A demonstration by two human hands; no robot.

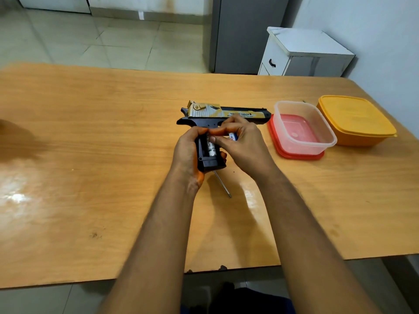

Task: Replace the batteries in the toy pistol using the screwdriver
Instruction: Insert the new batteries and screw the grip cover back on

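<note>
A black toy pistol [226, 113] with a gold slide lies on its side on the wooden table [90, 132], barrel pointing right. My left hand [186, 152] grips its black handle, where the open compartment shows a white battery [212, 148]. My right hand [243, 141] holds another white battery [233, 135] with blue and red print in its curled fingers, and its thumb and fingertips touch the top of the compartment. The thin metal shaft of the screwdriver [222, 184] sticks out on the table from under the handle; its grip is hidden.
A clear plastic box [303, 126] stands on a red lid [275, 146] just right of the pistol's muzzle. A closed orange box [356, 120] sits further right, near the table's edge. A white cabinet [303, 53] stands beyond the table.
</note>
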